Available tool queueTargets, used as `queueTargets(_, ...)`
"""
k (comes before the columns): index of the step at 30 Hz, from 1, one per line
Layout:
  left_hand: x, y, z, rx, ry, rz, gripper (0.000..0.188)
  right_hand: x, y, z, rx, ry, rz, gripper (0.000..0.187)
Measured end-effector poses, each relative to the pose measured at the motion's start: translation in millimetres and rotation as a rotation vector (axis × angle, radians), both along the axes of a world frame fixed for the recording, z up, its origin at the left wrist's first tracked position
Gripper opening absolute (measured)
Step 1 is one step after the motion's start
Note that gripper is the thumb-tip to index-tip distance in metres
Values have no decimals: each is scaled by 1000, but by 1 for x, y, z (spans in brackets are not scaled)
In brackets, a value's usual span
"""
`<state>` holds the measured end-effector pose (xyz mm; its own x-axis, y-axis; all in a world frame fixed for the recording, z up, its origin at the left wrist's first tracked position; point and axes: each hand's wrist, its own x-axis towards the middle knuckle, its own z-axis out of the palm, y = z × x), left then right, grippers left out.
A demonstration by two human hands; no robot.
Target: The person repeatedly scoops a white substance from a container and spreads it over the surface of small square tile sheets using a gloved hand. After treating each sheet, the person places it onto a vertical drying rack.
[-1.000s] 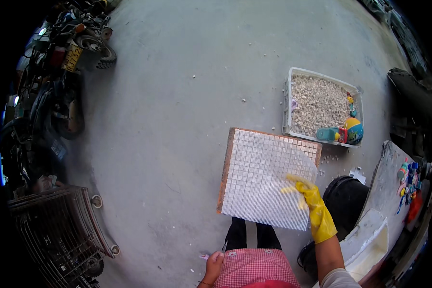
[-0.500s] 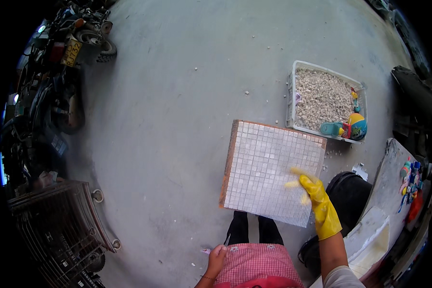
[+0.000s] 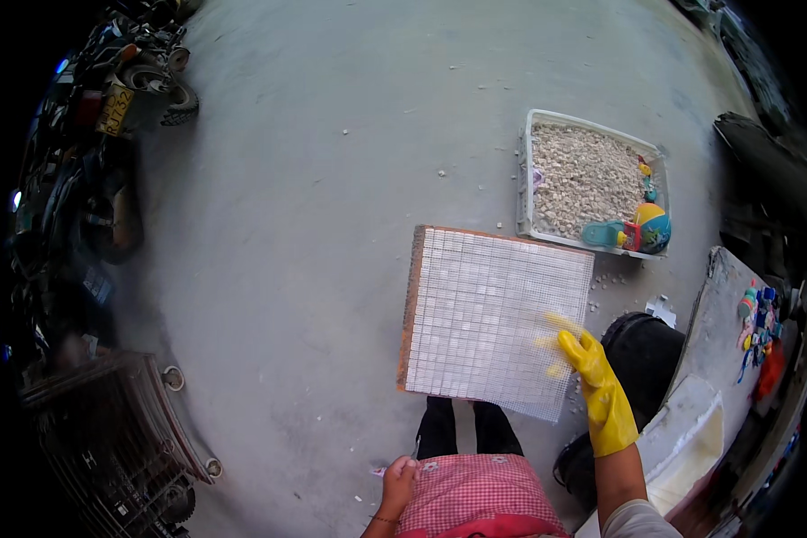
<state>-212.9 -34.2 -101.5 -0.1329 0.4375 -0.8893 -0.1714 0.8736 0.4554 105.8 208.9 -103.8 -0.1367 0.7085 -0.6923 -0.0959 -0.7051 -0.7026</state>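
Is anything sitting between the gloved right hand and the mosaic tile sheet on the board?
Nothing visible: the right hand in its yellow glove already lies on the tile sheet near its right edge, fingers blurred.

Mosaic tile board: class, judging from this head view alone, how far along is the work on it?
Done: the mosaic tile board looks filled edge to edge with small pale squares, under a mesh sheet. In hand: the yellow-gloved right hand rests on its lower right corner; the bare left hand rests on the checked apron. Left: the white tray remains full of loose chips.
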Motion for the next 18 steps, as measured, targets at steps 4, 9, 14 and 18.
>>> queueTargets(4, -1, 3, 0, 3, -23, 25, 23, 5, -5, 18, -25, -144, -69, 50)
queueTargets(9, 0, 12, 6, 12, 5, -22, 21, 26, -24, 19, -106, -335, -164, 40)
queueTargets(14, -4, 10, 1, -1, 43, -81, 23, 11, -19, 55, 217, -807, -265, 30)
queueTargets(18, 1, 22, 5, -37, 3, -42, 19, -23, 16, 24, 758, -821, 38, 37)
